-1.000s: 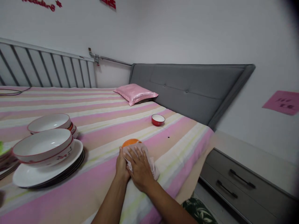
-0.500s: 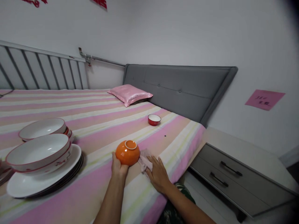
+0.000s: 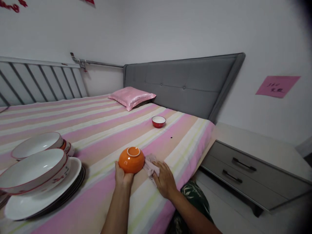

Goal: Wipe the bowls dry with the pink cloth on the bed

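Smooth, glossy orange bowl (image 3: 131, 161) shining beside a soft, crumpled matt cloth (image 3: 150, 167).
The pillow (image 3: 131, 97) is gleaming like satin, the cloth bedspread (image 3: 102, 143) is looking matt, and a smooth white bowl (image 3: 34, 167) is reflecting light.

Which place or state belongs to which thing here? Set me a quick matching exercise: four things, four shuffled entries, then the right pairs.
Things
1. orange bowl
2. cloth
3. red bowl
4. pillow

Places and states
A. upright on the bed, white inside
B. in the right hand
C. shiny pink, by the headboard
D. base up, in the left hand

Pairs: 1-D, 2-B, 3-A, 4-C
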### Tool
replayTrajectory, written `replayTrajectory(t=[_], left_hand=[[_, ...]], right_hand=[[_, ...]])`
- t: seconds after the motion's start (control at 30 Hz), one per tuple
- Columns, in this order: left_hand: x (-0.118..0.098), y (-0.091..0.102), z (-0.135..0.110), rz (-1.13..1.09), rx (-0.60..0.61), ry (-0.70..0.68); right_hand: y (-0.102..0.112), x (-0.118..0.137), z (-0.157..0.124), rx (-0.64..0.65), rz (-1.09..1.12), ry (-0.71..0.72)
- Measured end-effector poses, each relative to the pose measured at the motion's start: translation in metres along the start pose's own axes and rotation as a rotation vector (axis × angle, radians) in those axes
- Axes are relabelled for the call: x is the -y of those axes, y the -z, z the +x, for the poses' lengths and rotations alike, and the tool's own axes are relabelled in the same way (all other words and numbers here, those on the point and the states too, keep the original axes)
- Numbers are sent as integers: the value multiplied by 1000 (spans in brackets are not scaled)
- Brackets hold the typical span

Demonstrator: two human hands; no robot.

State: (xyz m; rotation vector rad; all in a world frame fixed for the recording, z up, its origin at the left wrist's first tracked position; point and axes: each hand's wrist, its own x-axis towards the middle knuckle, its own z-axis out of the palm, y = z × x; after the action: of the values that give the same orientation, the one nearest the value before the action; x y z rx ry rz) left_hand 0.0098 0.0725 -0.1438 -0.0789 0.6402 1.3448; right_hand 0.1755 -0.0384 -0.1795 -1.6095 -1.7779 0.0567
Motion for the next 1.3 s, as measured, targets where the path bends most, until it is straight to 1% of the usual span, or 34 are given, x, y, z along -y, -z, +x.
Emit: replayTrajectory(t=[0.37, 0.53, 0.63, 0.7, 0.8, 0.9, 0.93, 1.0, 1.07, 1.1, 1.17, 1.23, 1.3], left_hand=[[0, 1, 4, -33, 6, 7], [-2, 5, 8, -54, 16, 21], [-4, 12, 14, -64, 30, 32], [-6, 19, 21, -86, 64, 53], [-11, 32, 36, -139, 180, 131], [-14, 38, 49, -103, 206, 169], [-15, 36, 51, -82, 211, 177], [-18, 27, 53, -45, 223, 191], [-23, 10, 53, -11, 210, 187], [-26, 1, 54, 6, 185, 172], [-36, -19, 56, 33, 160, 153], [-48, -36, 63, 31, 160, 156], [-59, -49, 72, 28, 169, 172]], right_hand=[[3, 1, 1, -4, -20, 30], [2, -1, 1, 5, -2, 21], [1, -3, 0, 8, 14, 7], [0, -4, 0, 7, 27, 2], [-2, -6, -1, -3, 41, 14], [-4, -8, 0, -22, 46, 20], [-5, -8, 0, -26, 45, 16], [-6, -9, 1, -23, 42, 8], [-6, -9, 2, -13, 36, 14], [-5, -10, 3, -8, 32, 22], [-5, -10, 4, -6, 28, 36], [-7, -12, 3, -22, 27, 41], [-12, -14, 1, -50, 28, 54]])
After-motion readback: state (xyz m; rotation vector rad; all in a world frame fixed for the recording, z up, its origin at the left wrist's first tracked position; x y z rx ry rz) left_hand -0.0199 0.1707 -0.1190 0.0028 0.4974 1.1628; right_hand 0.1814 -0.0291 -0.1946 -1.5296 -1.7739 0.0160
